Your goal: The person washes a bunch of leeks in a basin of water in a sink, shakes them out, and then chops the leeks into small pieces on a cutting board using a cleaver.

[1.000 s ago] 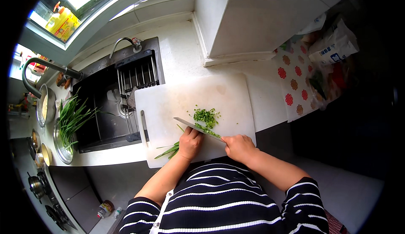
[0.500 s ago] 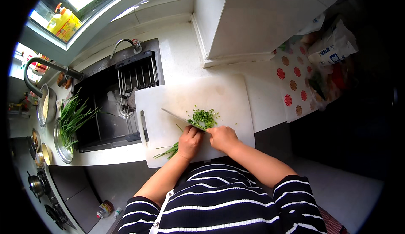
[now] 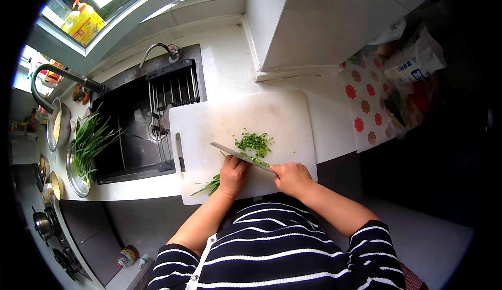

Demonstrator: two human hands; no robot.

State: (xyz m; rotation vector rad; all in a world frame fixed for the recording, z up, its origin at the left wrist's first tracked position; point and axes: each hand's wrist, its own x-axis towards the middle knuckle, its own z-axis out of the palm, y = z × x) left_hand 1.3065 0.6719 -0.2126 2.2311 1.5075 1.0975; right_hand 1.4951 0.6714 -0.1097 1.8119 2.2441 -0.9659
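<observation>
A white cutting board (image 3: pixel 209 122) lies in front of me, its left side overlapping the sink. My left hand (image 3: pixel 233 176) is closed over a bunch of green chives (image 3: pixel 208 187), whose long ends stick out on its left. The handle of a knife (image 3: pixel 226 149) is in my right hand (image 3: pixel 294 179), wrapped by the fingers. Its blade slants up to the left, just beyond my left fingertips, and green pieces line its lower part. Chopped chives (image 3: pixel 254 142) sit in a loose pile beyond the blade. The stalks under my left palm are hidden.
Left of the board is a black sink (image 3: pixel 123 151) with a metal rack (image 3: pixel 175 94) and faucet (image 3: pixel 63 73). A bowl of whole chives (image 3: pixel 78 177) stands at its far left edge. A flowered cloth (image 3: pixel 363 107) and bags (image 3: pixel 418 60) occupy the counter's right end.
The knife and my right hand have shifted right and slightly toward me. More green pieces show along the blade. My left hand stays nearly in place on the chives.
</observation>
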